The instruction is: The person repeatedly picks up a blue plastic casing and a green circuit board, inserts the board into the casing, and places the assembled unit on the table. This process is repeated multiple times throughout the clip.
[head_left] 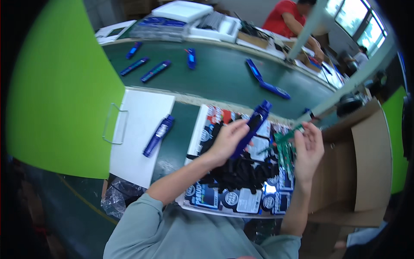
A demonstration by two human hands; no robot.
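Observation:
My left hand (228, 140) is closed around a long dark-blue plastic handheld casing (262, 111), tilted with its top end up and to the right. A black piece lies along its upper face. In my right hand (310, 151), thumb and fingers pinch a thin green strip (285, 136), perhaps a circuit board; its exact kind is unclear. Below my left hand is a heap of black parts (243, 175) on a printed sheet (224, 207). More green strips (285, 159) lie beside my right hand. Another blue casing (158, 136) rests to the left.
Several blue casings (156, 71) lie on the green conveyor (215, 64) ahead. A bright green panel (64, 95) stands at left beside a white board (133, 129). An open cardboard box (366, 159) is at right. Across the belt works a person in red (280, 21).

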